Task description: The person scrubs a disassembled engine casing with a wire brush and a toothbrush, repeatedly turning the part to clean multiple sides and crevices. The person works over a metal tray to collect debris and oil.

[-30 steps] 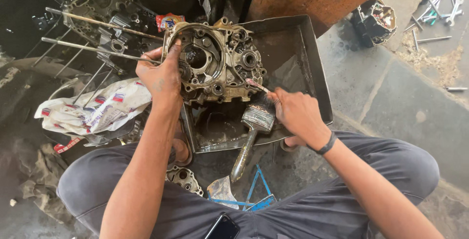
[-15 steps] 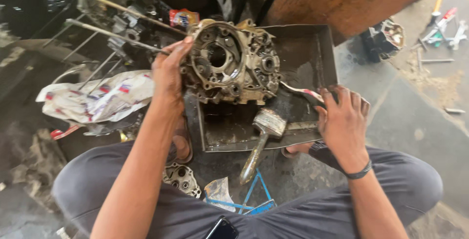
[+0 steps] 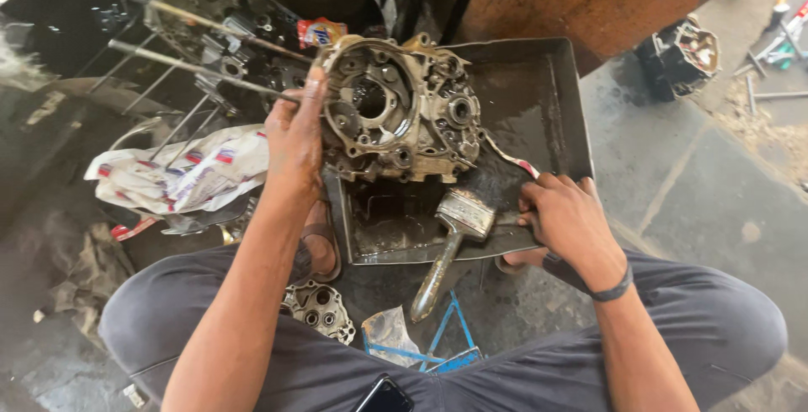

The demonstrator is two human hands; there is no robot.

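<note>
Engine crankcase half (image 3: 400,109): grimy grey metal casting with round bores, standing tilted on edge at upper centre of the frame, at the left rim of the tray.

Tray (image 3: 539,92): dark, shallow, rectangular metal, oily, on the floor at centre to upper right.

Left hand (image 3: 295,138): at centre left, fingers wrapped over the left edge of the crankcase half, grip pressed on the casting.

Right hand (image 3: 568,214): at centre right, over the lower right corner of the tray, fingers curled shut around a thin tool with a red-and-white handle (image 3: 509,159); its tip points up-left toward the casting.

Paintbrush (image 3: 450,244): dirty, broad, lying across the front rim of the tray, just left of the right hand.

Crumpled printed cloth (image 3: 181,172): left of the frame.

Long metal rods (image 3: 202,67): upper left.

Small cast cover (image 3: 320,311): on the floor between the knees, lower centre.

Another engine part (image 3: 682,54): upper right, well apart.
</note>
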